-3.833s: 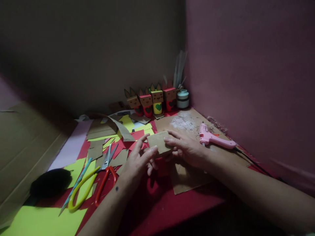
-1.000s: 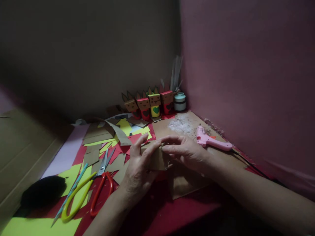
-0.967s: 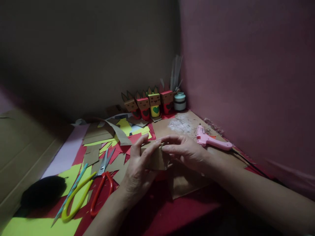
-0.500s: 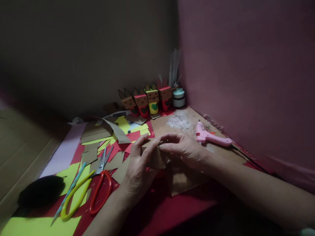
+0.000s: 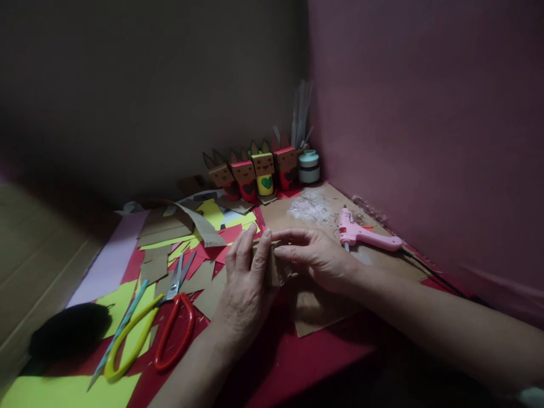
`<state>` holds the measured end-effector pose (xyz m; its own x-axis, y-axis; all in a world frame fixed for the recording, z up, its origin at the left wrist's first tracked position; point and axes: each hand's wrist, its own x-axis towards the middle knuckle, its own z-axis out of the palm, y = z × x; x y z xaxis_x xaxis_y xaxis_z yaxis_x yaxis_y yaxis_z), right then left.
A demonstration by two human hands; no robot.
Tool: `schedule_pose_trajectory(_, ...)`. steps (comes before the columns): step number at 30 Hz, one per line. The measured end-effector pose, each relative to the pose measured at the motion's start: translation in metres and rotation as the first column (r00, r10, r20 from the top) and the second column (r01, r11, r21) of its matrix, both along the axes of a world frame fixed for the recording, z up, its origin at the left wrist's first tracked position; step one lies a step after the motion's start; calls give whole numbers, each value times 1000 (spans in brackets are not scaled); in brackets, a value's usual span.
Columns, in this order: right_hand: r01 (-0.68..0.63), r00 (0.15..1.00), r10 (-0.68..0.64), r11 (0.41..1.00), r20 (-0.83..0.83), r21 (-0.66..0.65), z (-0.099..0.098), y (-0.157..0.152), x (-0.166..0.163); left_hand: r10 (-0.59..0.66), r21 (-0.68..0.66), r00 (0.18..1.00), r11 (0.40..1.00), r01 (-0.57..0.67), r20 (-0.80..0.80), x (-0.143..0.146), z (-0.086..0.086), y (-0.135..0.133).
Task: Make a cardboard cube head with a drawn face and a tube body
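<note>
Between my two hands is a small folded cardboard box (image 5: 276, 271), partly covered by my fingers. My left hand (image 5: 246, 277) is closed around its left side, fingers laid over the top. With thumb and forefinger, my right hand (image 5: 314, 255) pinches its upper right edge. Below my right hand a flat piece of brown cardboard (image 5: 317, 311) lies on the red tabletop (image 5: 293, 368). Scissors (image 5: 172, 300) with one yellow and one red handle rest left of my left hand, blades apart. Beside them is a blue striped pencil (image 5: 121, 331).
A pink glue gun (image 5: 365, 235) with a black cord stands right of my hands. Several cardboard animal figures (image 5: 264, 170) line the back beside a pale green jar (image 5: 309, 167). Paper and cardboard scraps (image 5: 165, 226) cover the left, near a black fuzzy bundle (image 5: 70, 331).
My left hand has shifted its grip, its fingers now more upright over the box's top. My right hand keeps its pinch with little movement.
</note>
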<state>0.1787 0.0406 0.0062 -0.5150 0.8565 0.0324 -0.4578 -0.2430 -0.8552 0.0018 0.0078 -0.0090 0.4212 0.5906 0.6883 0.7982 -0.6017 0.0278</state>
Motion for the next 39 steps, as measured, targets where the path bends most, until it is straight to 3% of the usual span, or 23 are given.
schedule_pose_trajectory(6,-2,1000,2,1000,-5,5,3,-2,0,-5,32,1000,999,5,-17,1,-2,-1)
schedule_pose_trajectory(13,46,999,-47,999,-27,-20,4,-4,-4,86,93,995,992,-82,-41,9,-8,-3)
schedule_pose_trajectory(20,49,998,-50,998,-34,-44,9,-7,-5,69,134,996,989,-61,-57,13,-7,-4)
schedule_pose_trajectory(33,49,993,-56,996,-103,-72,9,-13,-9,162,145,984,978,-149,-77,17,-8,-7)
schedule_pose_trajectory(39,57,993,-66,993,-93,-103,10,-13,-9,137,137,988,982,-127,-68,15,-8,-7)
